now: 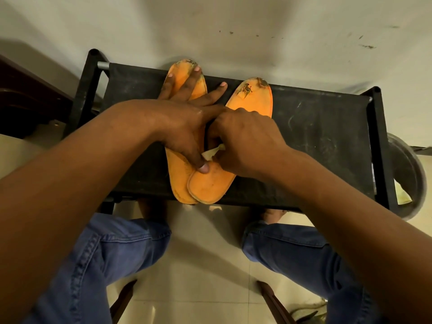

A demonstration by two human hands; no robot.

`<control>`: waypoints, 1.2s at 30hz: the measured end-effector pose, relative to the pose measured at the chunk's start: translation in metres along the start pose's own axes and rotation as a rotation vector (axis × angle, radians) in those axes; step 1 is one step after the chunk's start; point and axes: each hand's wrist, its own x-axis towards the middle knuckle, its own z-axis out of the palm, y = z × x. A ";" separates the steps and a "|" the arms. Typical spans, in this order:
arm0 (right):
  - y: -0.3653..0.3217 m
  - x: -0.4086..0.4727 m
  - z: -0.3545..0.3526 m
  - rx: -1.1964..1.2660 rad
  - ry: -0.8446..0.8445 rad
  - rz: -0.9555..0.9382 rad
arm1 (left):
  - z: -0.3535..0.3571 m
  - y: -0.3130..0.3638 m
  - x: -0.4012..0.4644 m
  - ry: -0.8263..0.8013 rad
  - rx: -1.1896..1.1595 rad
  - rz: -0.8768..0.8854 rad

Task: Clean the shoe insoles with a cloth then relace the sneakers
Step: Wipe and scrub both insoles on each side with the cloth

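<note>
Insoles, two of them and both orange, lie on a black fabric-topped worktop, their heels overlapping at the near edge and their toes fanning apart toward the wall. The left insole is pinned by the left hand, whose grip is wide: the fingers are spread and straight, three fingertips resting on its toe end, another reaching onto the dark fabric between the two toes, and the thumb pressing down near the heels where the soles cross. The right insole lies on top at the heel, its worn, dark-stained toe pointing up and to the right. The right hand sits over its middle with a narrow grip, fingers curled around a small pale cloth, of which only a crumpled corner shows between the two hands, just beside the left thumb. The two hands touch, the right one tucked against the left palm. The worktop has a black frame with upright posts at its far corners and a scuffed, dusty surface. Behind it stands a pale wall marked with dark specks. At the far left is dark furniture; at the far right, a round dark bin beside the frame. Below, knees in blue jeans straddle a pale tiled floor.
</note>
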 end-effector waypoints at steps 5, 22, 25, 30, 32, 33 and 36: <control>0.012 0.002 -0.005 -0.035 0.025 0.100 | 0.001 0.000 0.001 -0.002 0.034 -0.001; 0.008 0.002 -0.004 0.105 -0.131 0.124 | 0.000 -0.001 0.001 0.013 0.015 -0.003; 0.008 0.003 -0.003 0.108 -0.137 0.177 | 0.000 -0.001 0.000 0.015 0.024 0.001; 0.022 0.004 -0.012 0.003 -0.100 0.324 | -0.002 0.000 -0.001 0.014 0.024 0.001; 0.016 0.004 -0.011 0.038 -0.126 0.255 | -0.001 0.000 -0.001 0.014 0.027 -0.005; 0.012 0.004 -0.010 0.075 -0.146 0.213 | -0.001 0.000 0.000 0.017 0.027 -0.006; 0.006 0.002 -0.007 0.158 -0.181 0.157 | 0.000 0.000 0.002 0.022 0.023 -0.003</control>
